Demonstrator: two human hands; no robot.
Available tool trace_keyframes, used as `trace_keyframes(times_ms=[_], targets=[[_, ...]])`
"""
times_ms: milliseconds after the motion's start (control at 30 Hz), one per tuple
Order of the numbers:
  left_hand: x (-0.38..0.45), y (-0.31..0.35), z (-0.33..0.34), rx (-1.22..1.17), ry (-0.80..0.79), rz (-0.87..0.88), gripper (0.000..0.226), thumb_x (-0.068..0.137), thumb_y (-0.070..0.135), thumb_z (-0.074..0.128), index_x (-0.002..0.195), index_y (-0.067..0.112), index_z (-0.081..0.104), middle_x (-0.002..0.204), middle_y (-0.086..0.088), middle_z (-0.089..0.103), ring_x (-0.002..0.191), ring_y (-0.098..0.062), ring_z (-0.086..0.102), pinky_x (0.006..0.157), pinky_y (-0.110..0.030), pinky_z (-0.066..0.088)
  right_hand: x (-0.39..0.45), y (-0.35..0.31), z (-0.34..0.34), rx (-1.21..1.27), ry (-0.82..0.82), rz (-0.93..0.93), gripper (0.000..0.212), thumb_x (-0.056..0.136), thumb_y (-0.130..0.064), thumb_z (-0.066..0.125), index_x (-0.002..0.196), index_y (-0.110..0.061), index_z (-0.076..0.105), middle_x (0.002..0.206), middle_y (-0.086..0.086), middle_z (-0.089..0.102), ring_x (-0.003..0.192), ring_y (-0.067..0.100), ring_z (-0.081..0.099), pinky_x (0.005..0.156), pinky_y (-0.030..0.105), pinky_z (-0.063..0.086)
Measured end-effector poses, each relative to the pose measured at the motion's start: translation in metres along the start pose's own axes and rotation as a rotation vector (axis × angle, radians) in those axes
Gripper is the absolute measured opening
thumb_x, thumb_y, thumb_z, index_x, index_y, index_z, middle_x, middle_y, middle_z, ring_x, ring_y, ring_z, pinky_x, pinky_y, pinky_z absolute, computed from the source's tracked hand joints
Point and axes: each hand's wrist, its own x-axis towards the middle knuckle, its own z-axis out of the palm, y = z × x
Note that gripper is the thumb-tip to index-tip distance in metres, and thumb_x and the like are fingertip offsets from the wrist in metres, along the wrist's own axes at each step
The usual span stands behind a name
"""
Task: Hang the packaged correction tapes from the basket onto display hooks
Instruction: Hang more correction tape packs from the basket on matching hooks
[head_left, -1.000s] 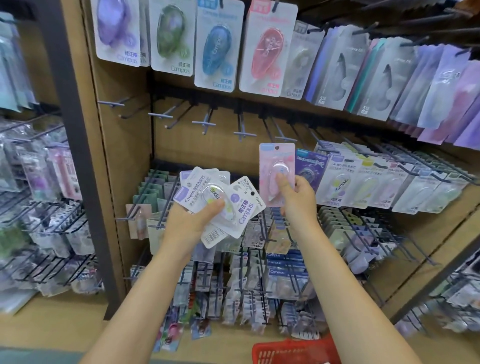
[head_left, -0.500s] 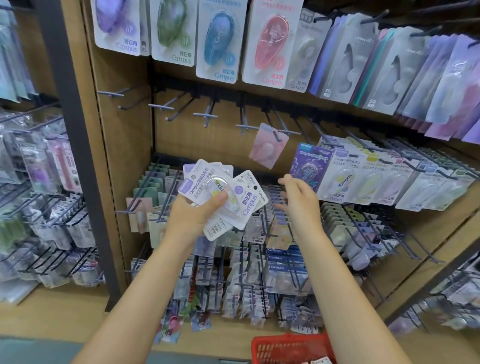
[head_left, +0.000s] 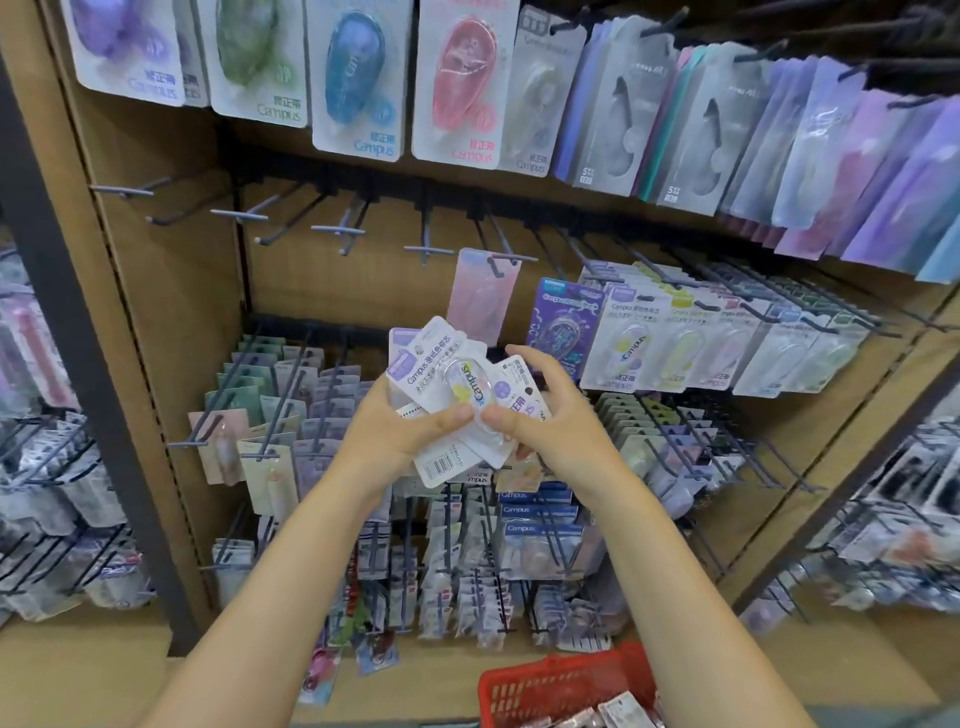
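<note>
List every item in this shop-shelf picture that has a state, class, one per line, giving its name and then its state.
Pink pack: hanging on a hook, tilted.
Fanned packs: held in the left hand.
Right hand: thumb and fingers on the fanned packs.
Empty hooks: bare.
Red basket: on the floor, packs inside.

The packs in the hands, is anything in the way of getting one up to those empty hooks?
Nothing visible blocks it. The fan of packs sits between the left hand and right hand, and open air lies above it up to the bare hooks. Only the pink pack hangs nearby, on its own hook.
</note>
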Motion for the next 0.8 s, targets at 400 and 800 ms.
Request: trace_keyframes(times_ms=[400, 800], targets=[[0.001, 0.002, 0.051, 0.187, -0.236, -0.056, 0.04, 0.086, 0.005, 0.079, 0.12, 0.023, 0.067, 0.103, 0.011, 0.08, 0.094, -0.009, 0.076, 0.067, -0.017, 0.057, -0.018, 0.009, -0.065, 0.001, 0.027, 0.106, 0.058, 0.069, -0.052, 0.082, 0.105, -0.01, 0.067, 0.106, 0.014, 0.075, 0.094, 0.028, 0.071, 0.087, 0.049, 0.054], [0.003, -0.032, 0.101, -0.039, 0.239, 0.008, 0.046, 0.088, 0.009, 0.078, 0.132, 0.018, 0.064, 0.117, 0.0, 0.078, 0.102, -0.019, 0.076, 0.076, -0.032, 0.064, -0.01, 0.04, -0.136, 0.329, 0.328, 0.007, 0.013, 0.095, -0.014, 0.071, 0.104, -0.023, 0.07, 0.099, 0.004, 0.074, 0.078, 0.02, 0.066, 0.059, 0.034, 0.052]])
